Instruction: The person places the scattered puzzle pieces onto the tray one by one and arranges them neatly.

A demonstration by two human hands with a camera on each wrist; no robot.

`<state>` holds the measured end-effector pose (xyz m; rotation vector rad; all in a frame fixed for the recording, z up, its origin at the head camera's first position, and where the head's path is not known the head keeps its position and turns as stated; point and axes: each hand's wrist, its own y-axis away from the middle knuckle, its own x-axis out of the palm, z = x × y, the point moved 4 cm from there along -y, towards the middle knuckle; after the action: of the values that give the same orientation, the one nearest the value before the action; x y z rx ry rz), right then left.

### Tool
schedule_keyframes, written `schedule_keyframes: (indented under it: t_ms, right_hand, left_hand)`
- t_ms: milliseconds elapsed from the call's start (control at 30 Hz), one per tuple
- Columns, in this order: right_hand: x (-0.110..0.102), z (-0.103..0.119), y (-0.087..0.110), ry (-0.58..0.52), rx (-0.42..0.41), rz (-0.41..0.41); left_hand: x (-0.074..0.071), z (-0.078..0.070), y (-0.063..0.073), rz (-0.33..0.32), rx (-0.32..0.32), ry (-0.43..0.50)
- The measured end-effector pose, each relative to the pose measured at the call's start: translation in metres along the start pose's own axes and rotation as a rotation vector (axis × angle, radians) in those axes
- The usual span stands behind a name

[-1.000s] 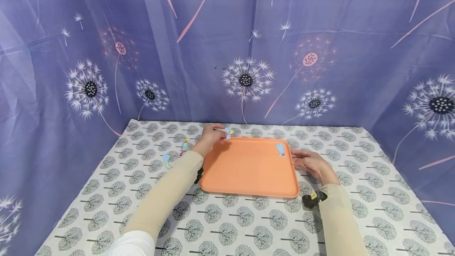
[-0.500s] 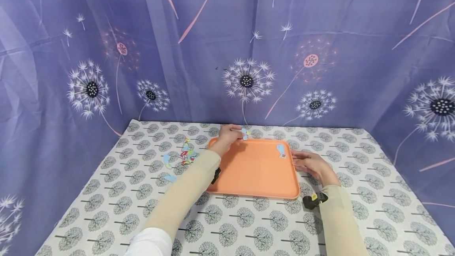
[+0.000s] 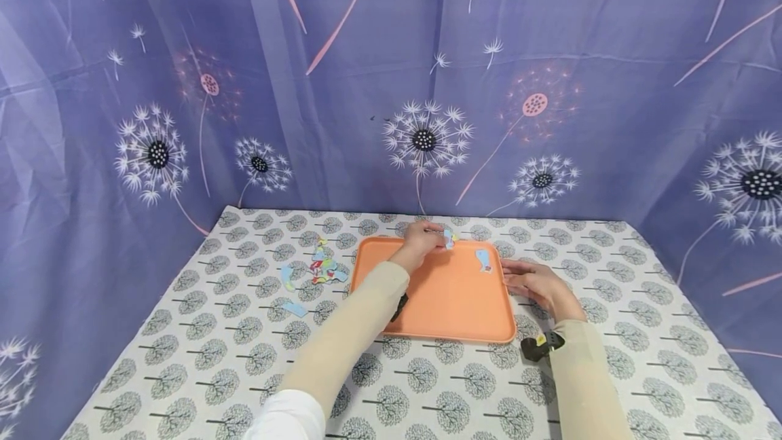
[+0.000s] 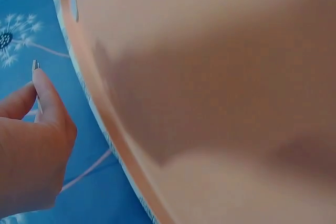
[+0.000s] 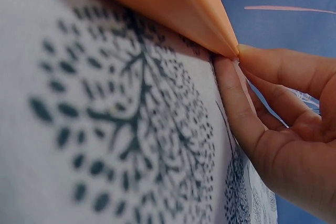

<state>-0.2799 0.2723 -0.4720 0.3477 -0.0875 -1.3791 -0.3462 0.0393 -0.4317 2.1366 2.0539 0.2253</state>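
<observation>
My left hand [image 3: 420, 243] reaches over the far part of the orange tray [image 3: 455, 301]. Between thumb and fingers it pinches a small flat puzzle piece [image 3: 449, 239], light blue with some yellow, held above the tray's far rim. The left wrist view shows this piece [image 4: 35, 66] nearly edge-on. Another light blue puzzle piece [image 3: 483, 260] lies in the tray's far right corner. My right hand [image 3: 537, 285] is at the tray's right side. Seen from the right wrist, its thumb and finger pinch the orange rim [image 5: 223, 38].
Left of the tray lies a cluster of several colourful puzzle pieces [image 3: 324, 269]. Apart from it are a curved blue piece [image 3: 287, 277] and a flat blue piece [image 3: 295, 308]. A tree-print cloth [image 3: 421, 375] covers the table; a purple dandelion curtain [image 3: 342, 148] hangs behind.
My left hand has moved right along the tray's far edge, carrying the puzzle piece toward the one in the corner. The cluster at left has come into fuller view. My right hand stays put.
</observation>
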Motion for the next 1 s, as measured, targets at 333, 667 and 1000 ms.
schedule_keyframes:
  t_ms: [333, 667, 1000]
  right_hand:
    - [0.000, 0.001, 0.000, -0.001, -0.002, 0.001]
    - [-0.001, 0.003, -0.001, 0.023, -0.005, 0.019]
    - [-0.001, 0.001, -0.001, 0.023, 0.002, 0.012]
  left_hand:
    - [0.023, 0.013, -0.001, 0.010, -0.045, -0.005]
    - [0.029, 0.021, -0.007, -0.030, -0.059, -0.109]
    - [0.031, 0.028, -0.012, -0.034, -0.105, -0.156]
